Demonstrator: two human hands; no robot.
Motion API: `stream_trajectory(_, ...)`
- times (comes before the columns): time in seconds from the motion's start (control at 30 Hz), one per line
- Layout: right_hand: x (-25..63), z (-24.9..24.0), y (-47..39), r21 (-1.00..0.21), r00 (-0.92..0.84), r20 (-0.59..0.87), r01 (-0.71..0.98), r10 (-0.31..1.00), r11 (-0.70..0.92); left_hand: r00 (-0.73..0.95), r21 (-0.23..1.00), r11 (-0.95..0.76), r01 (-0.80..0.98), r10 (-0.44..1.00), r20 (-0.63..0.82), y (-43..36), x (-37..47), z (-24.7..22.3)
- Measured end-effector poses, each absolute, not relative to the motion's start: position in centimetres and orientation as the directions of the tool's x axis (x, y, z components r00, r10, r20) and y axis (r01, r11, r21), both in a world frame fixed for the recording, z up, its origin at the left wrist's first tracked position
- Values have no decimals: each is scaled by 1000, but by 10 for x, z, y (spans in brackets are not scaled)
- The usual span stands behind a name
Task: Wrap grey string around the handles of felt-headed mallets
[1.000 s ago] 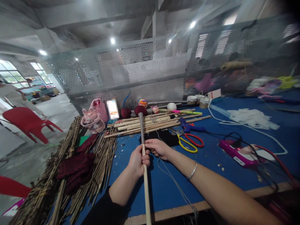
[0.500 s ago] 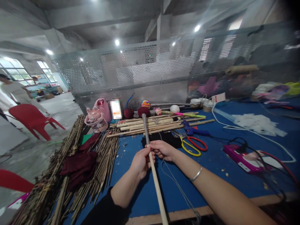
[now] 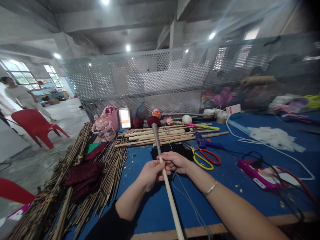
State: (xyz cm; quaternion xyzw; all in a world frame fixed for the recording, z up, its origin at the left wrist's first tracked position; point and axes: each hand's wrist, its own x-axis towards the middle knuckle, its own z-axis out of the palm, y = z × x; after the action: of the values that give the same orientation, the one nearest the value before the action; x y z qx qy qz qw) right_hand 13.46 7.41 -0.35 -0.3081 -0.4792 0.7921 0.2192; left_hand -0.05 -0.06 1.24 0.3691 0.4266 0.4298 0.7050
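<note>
A long pale wooden stick [image 3: 172, 206] runs from the bottom edge up to a dark red ball [image 3: 153, 121], its upper part wrapped in grey [image 3: 156, 136]. My left hand [image 3: 152, 173] is closed round the stick just below the grey wrapping. Beside it my right hand [image 3: 176, 162] pinches at the same spot, where the grey ends. Thin grey string [image 3: 190, 200] trails from below my right hand to the table's front edge. Black cloth [image 3: 177, 149] lies beyond the hands. Yellow-and-red scissors [image 3: 206, 159] and a blue glue gun [image 3: 207, 141] are to the right.
Bundled twigs [image 3: 107, 180] and maroon cloth [image 3: 85, 176] lie left. Loose sticks [image 3: 165, 133] lie behind the hands, near a pink jar [image 3: 103, 128]. A magenta power strip [image 3: 260, 175] with cables sits right. A person [image 3: 21, 95] stands beyond a red chair [image 3: 35, 123].
The stick's lower end and both hands have shifted slightly right in the view. My left fingers have moved a little around the stick. The scene sits slightly lower in the view.
</note>
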Motion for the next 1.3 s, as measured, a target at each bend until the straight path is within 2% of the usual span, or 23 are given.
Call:
stream_trajectory(0.1, 134, -6, 76, -906, -702, -267, -50, 660, -420, 287, 871, 401, -283, 902, -323, -1, -2, 13)
stream_trajectory(0.2, 131, -8, 75, -928, -654, -270, -19, 707, -372, 159, 907, 394, -146, 915, -372, 1, -3, 7)
stream_trajectory(0.3, 130, -8, 74, -926, -629, -283, -18, 724, -377, 80, 939, 331, -92, 943, -324, 2, -3, 5)
stream_trajectory(0.47, 136, -2, 75, -866, -734, -289, -73, 614, -495, 334, 889, 377, -258, 899, -284, -1, -4, 13)
stream_trajectory(0.57, 137, -2, 75, -870, -761, -268, -73, 591, -487, 402, 847, 417, -330, 874, -274, -3, -2, 14)
stream_trajectory(0.63, 134, -4, 74, -903, -735, -261, -44, 626, -427, 359, 847, 434, -309, 877, -319, -2, 0, 12)
stream_trajectory(0.73, 128, -8, 71, -947, -675, -253, 27, 693, -319, 146, 898, 405, -175, 912, -383, -1, 4, 7)
stream_trajectory(0.8, 125, -10, 71, -956, -660, -246, 46, 710, -289, 33, 926, 361, -110, 933, -359, 0, 6, 6)
stream_trajectory(0.87, 126, -10, 71, -949, -677, -246, 24, 694, -313, 24, 936, 331, -118, 943, -331, 0, 6, 6)
stream_trajectory(1.0, 133, -7, 75, -911, -752, -247, -36, 611, -412, 153, 906, 344, -246, 937, -315, -1, 3, 11)
stream_trajectory(1.13, 135, -5, 74, -938, -741, -214, -27, 636, -347, 222, 893, 373, -252, 920, -322, -2, 1, 10)
stream_trajectory(1.2, 132, -5, 72, -965, -704, -196, 15, 682, -262, 166, 912, 373, -171, 923, -347, -1, 0, 6)
stream_trajectory(1.3, 126, -7, 70, -977, -666, -197, 68, 720, -204, -35, 955, 297, 30, 955, -296, 2, -2, 0)
